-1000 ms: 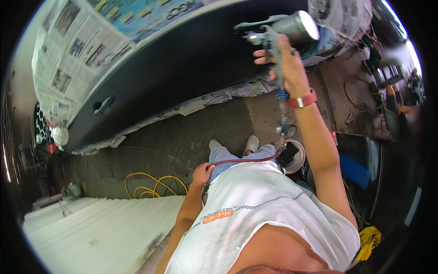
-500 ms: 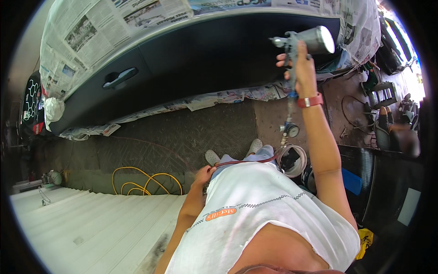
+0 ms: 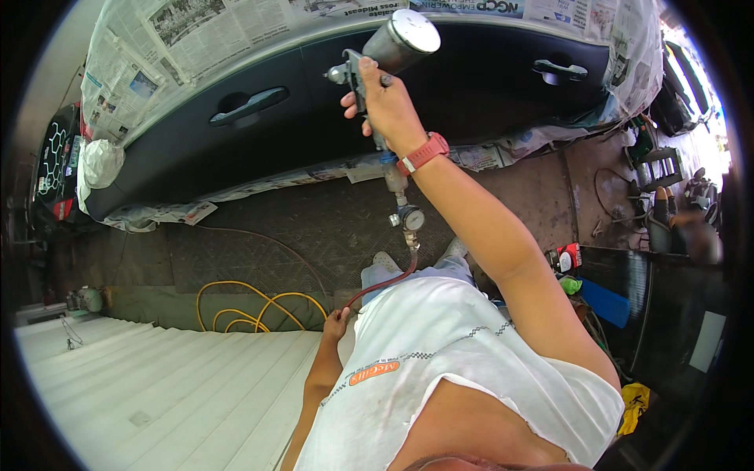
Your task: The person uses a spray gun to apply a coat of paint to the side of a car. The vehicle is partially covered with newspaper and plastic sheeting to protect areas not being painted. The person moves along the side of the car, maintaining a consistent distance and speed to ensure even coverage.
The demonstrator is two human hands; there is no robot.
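Note:
My right hand (image 3: 386, 106) is closed round the grip of a spray gun (image 3: 353, 74) with a silver paint cup (image 3: 399, 41) on top. The gun's nozzle points left, close to a dark car side (image 3: 471, 86) with two door handles, one a dark handle (image 3: 250, 107) at the left. Below the grip hang an inline filter and a round pressure gauge (image 3: 411, 218), joined to a dark red air hose (image 3: 382, 284). Beside my waist, my left hand (image 3: 337, 322) is closed on that hose.
Newspaper masking (image 3: 228, 39) covers the car above the panel and along its lower edge. A yellow hose (image 3: 259, 302) lies coiled at the left by a white corrugated sheet (image 3: 157, 385). At the right, a person sits near a small stool (image 3: 661, 169).
My right hand has carried the spray gun leftward along the car side, and the gauge and hose have swung left with it. The left hand has dropped slightly, still on the hose.

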